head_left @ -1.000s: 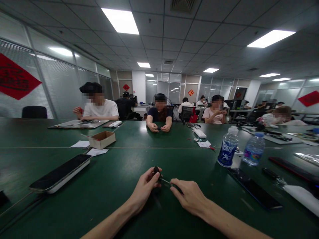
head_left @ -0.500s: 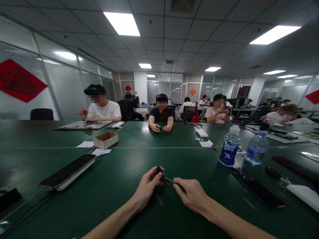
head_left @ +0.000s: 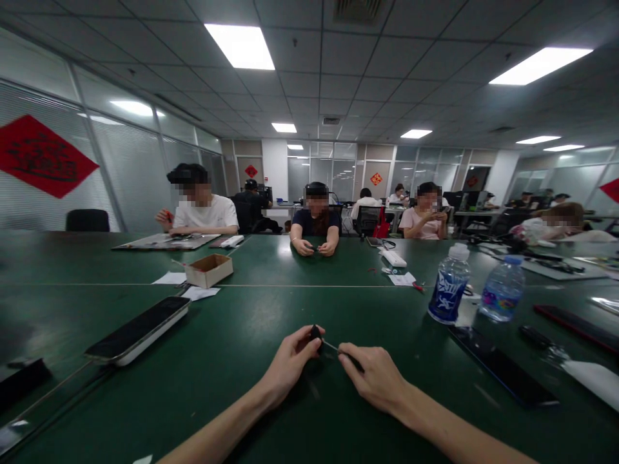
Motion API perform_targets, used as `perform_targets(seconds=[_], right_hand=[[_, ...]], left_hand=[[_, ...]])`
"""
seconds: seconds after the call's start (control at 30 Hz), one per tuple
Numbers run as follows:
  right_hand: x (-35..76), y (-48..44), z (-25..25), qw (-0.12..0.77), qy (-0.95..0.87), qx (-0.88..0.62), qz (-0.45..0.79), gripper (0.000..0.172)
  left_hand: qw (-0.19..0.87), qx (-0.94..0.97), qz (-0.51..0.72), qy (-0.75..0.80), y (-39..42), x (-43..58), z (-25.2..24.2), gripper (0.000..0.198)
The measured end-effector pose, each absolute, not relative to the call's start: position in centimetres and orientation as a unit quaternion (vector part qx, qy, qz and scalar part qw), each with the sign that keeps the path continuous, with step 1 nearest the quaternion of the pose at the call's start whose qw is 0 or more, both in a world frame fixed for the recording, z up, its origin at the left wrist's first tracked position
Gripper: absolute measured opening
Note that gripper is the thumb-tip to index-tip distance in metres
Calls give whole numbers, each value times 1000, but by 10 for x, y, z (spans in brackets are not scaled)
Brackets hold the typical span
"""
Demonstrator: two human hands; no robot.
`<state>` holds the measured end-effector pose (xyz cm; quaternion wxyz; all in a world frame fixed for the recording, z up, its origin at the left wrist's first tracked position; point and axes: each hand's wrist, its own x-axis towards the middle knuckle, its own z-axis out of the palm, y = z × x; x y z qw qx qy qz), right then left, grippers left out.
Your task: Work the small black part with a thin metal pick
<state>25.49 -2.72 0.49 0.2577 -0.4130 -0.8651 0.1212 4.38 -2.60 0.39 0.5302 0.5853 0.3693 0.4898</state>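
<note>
In the open office: the view has swung slightly since the earlier frame, so the room sits a little further right, while the two hands stay together in front of the wearer.

Room: white ceiling panels and bright panel lights run above slatted window blinds, which carry a red diamond banner.

Table: a long, dark green table with a glossy surface fills the foreground, a pale seam running across it.

Co-workers: a person in a white T-shirt sits at the far left; a person in a dark top sits opposite, both hands together around something small and dark.

Table items: a small open cardboard box stands near paper slips. A black phone on a white case lies left, and two plastic water bottles stand upright to the right.

Hands: the left hand pinches a small black part between thumb and fingers. The right hand pinches the far end of a thin metal pin that joins that part. Both things sit between the hands, over the table's near area.
</note>
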Motion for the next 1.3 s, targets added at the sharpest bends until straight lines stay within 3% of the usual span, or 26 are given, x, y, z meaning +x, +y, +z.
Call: perform_targets(seconds=[0.47,1.3], right_hand=[[255,-25,2,264,-861,-408,150,31],[259,-28,4,243,-873,-409,111,28]], left_hand=[[550,523,538,366,-19,43,-7,46],[531,566,522,354,-20,42,-5,32]])
